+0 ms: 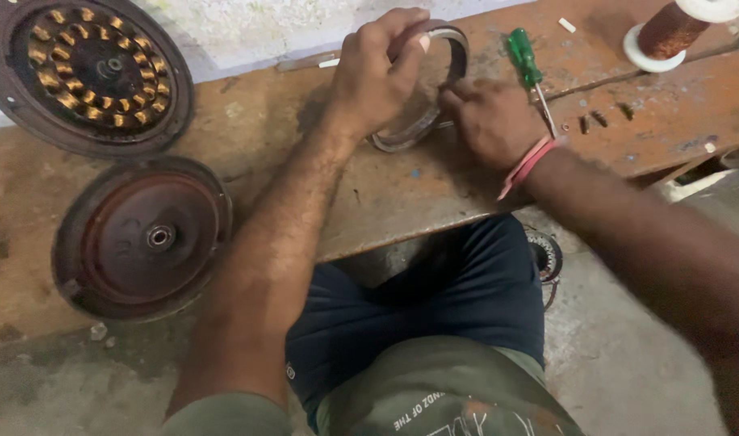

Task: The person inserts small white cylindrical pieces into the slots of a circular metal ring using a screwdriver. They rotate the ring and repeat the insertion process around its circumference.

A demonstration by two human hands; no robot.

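Nearest, on the worn desk (369, 202), a round motor cover (143, 238) lies flat. Beyond it, the left hand (377, 77) has its grip clamped over the top of a metal ring (454, 48) standing on edge, while the right hand (490, 121) touches the ring's lower side; whether its grip is closed I cannot tell. A green screwdriver (524, 60) lies just beside. Farther back sit a wound stator (91, 64) and a copper wire spool (676, 28). The motor lies in parts, the ring unfitted.

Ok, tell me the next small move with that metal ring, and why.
Probably lay the metal ring flat on the bench. The left hand holds it tilted on its edge while the right hand works at its rim, so it looks unsteady. The green screwdriver lies close by.
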